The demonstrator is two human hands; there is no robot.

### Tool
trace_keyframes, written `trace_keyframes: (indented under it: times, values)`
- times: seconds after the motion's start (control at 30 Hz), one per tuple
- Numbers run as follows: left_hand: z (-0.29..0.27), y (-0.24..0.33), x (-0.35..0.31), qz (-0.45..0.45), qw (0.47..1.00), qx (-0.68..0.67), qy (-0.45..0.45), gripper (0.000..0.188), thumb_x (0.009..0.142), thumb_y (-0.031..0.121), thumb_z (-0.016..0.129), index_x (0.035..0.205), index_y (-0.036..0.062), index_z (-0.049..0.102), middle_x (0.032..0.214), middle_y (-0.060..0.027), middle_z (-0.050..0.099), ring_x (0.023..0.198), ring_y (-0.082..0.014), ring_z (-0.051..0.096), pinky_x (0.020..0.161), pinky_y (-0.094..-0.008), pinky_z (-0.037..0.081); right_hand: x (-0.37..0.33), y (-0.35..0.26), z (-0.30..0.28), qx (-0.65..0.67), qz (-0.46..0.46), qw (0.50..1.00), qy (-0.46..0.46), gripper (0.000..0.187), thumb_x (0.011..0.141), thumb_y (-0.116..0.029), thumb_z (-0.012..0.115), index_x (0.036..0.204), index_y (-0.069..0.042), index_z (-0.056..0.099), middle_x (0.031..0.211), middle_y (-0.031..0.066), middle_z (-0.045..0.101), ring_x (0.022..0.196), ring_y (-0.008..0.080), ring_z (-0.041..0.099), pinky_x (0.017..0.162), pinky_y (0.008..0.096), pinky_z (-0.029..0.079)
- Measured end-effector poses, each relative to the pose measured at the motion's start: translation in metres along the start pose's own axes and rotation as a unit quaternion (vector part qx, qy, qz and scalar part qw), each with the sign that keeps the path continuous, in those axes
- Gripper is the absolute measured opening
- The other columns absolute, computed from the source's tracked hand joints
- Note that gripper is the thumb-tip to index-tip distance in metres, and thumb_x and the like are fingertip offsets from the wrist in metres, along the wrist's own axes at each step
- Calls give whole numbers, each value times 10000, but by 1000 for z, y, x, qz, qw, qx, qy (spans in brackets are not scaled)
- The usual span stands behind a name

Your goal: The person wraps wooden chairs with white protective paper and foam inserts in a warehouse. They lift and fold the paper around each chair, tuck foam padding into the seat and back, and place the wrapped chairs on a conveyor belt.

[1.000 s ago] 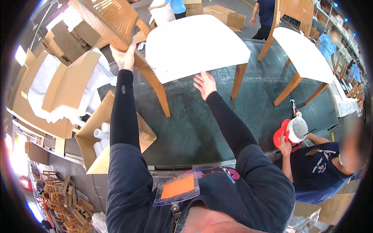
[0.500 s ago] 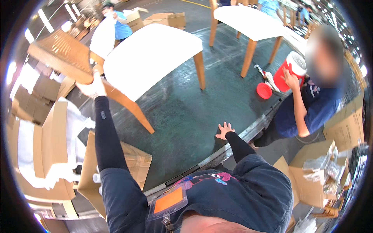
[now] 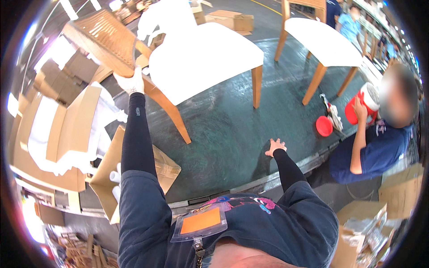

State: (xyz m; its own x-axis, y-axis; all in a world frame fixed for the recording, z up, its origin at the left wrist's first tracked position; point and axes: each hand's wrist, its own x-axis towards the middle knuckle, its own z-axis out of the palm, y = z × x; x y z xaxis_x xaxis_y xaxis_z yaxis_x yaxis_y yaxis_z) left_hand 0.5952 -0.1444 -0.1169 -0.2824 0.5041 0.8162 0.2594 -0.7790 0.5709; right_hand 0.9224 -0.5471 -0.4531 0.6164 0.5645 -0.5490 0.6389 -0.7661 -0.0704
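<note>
A wide fisheye, the left of two on my head, looks down and forward: my shirt (image 3: 250, 228) very near at the lower edge, my left fingers (image 3: 138, 73) and right fingers (image 3: 278, 142) farther off, the bench (image 3: 219, 152) curving beneath.

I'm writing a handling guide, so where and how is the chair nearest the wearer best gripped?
Probably by its near-side back post, just below the woven backrest, coming from the person's left: it looks slim enough for the left hand, gripping there, to wrap. The broad white seat seems to offer less purchase.
</note>
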Motion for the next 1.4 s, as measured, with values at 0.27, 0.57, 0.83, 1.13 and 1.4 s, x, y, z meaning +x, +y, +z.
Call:
trace_keyframes:
  times: [0.27,0.57,0.83,1.13,1.4]
  values:
    - [9,20,1,-83,991,-95,-32,909,643,46,855,1414,-10,379,1263,-156,571,1131,-271,577,1003,-390,470,26,24,14,-133,-49,987,-69,1508,514,-696,877,1614,-214,-34,1616,346,23,1454,597,122,1129,662,284]
    - [0,26,2,-116,986,-118,-26,718,659,13,819,1283,25,466,1171,-115,613,1058,-239,608,950,-369,491,19,17,14,-194,-52,979,-40,1489,543,-726,851,1612,-231,-59,1624,326,41,1436,593,201,1120,565,375]
    - [7,29,-2,-120,985,-122,0,642,677,-10,799,1237,28,487,1121,-99,640,1008,-222,631,918,-354,509,17,17,8,-171,-42,983,-46,1467,546,-683,877,1613,-263,-39,1633,303,30,1433,595,203,1086,523,443]
    - [4,35,-2,-119,983,-137,-10,605,679,-36,790,1199,35,490,1106,-96,644,983,-209,644,878,-348,534,16,18,13,-164,-71,984,-25,1481,559,-747,821,1612,-143,-27,1574,396,150,1504,471,168,1178,620,214]
    - [-8,40,2,-91,985,-148,-20,624,681,-29,792,1213,37,473,1101,-99,643,988,-214,647,880,-352,534,16,1,13,-165,-61,983,-44,1456,553,-675,878,1615,-251,-25,1626,320,21,1423,610,207,1072,540,449]
